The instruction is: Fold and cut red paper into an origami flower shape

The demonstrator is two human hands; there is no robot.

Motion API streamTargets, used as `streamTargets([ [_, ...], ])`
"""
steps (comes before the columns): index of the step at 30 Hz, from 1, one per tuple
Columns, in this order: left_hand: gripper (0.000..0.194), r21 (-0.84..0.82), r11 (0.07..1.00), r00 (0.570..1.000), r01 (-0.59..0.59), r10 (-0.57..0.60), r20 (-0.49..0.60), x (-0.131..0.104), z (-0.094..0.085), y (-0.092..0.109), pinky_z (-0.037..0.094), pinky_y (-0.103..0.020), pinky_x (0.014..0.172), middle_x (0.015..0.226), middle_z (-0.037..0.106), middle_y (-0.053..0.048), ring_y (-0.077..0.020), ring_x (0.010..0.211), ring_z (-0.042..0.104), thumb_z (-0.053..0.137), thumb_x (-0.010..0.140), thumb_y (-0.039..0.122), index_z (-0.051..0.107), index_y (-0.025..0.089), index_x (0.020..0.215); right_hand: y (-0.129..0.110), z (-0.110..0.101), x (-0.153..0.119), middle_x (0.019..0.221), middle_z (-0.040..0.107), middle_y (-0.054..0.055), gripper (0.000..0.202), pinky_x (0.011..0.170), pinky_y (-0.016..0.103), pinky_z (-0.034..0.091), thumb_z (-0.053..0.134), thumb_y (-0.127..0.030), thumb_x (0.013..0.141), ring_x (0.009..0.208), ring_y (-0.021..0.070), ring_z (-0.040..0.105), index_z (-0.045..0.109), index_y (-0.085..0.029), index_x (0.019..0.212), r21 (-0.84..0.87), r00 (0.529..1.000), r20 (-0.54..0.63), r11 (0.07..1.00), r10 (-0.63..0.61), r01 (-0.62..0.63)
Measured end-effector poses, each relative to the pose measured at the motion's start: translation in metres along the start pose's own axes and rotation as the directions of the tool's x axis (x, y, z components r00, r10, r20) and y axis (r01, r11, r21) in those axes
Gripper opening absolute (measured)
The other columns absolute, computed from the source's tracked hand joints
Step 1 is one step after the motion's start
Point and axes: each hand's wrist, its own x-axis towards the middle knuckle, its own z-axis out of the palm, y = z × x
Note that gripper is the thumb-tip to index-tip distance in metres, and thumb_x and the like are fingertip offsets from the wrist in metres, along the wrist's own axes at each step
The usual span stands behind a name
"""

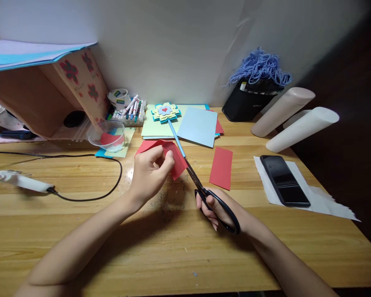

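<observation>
Left grip (154, 165): red paper (179, 163) pinched | right grip (219, 207): scissors (199, 184) held, blades right of left grip | step: cutting, apparently | next: paper tension likely required

the bare left forearm (89, 239) comes in from eight o'clock and slants toward two, an elbow crease showing near the lower edge. the left wrist (135, 200) bends slightly toward one; the left hand (150, 171) is curled, thumb (167, 162) pinching toward the bent index finger (153, 154). the bare right forearm (278, 247) enters from four o'clock toward ten; the right hand (214, 206), fingers curled, sits at four o'clock from the left.
</observation>
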Motion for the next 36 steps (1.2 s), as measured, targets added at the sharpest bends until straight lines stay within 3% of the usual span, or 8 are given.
streamTargets([
  [23,0.036,-0.046,0.999,1.0,0.021,-0.021,0.003,0.0001,-0.0039,0.0033,0.026,-0.023,0.042,0.048,0.034,0.005,-0.0073,0.044,0.033,0.05,0.082,0.028,0.034,0.018,0.051,0.0034,0.0002,-0.0001,0.043,0.041,-0.009,0.059,0.031,0.016,0.034,0.048,-0.076,0.069,0.031,0.0048,0.035,0.049,-0.017,0.077,-0.009,0.998,-0.065,1.0,0.022,-0.023],
  [32,0.034,-0.084,0.995,0.998,0.062,-0.06,0.018,0.0007,-0.0042,0.0048,0.027,-0.023,0.043,0.049,0.036,0.004,-0.0078,0.046,0.034,0.05,0.082,0.028,0.038,0.018,0.052,0.0021,-0.0005,-0.0022,0.045,0.042,-0.008,0.06,0.033,0.017,0.034,0.045,-0.077,0.069,0.033,0.0053,0.036,0.047,-0.017,0.078,-0.034,1.0,-0.025,0.999,0.007,-0.008],
  [36,0.032,-0.096,0.989,0.99,0.115,-0.106,0.092,0.0007,-0.0041,0.0097,0.029,-0.022,0.042,0.048,0.041,0.003,-0.0081,0.044,0.039,0.05,0.081,0.027,0.04,0.018,0.052,-0.0031,0.002,-0.0031,0.05,0.04,-0.007,0.063,0.039,0.018,0.038,0.038,-0.08,0.069,0.039,0.0058,0.038,0.043,-0.018,0.08,-0.03,0.999,0.037,1.0,-0.008,0.009],
])
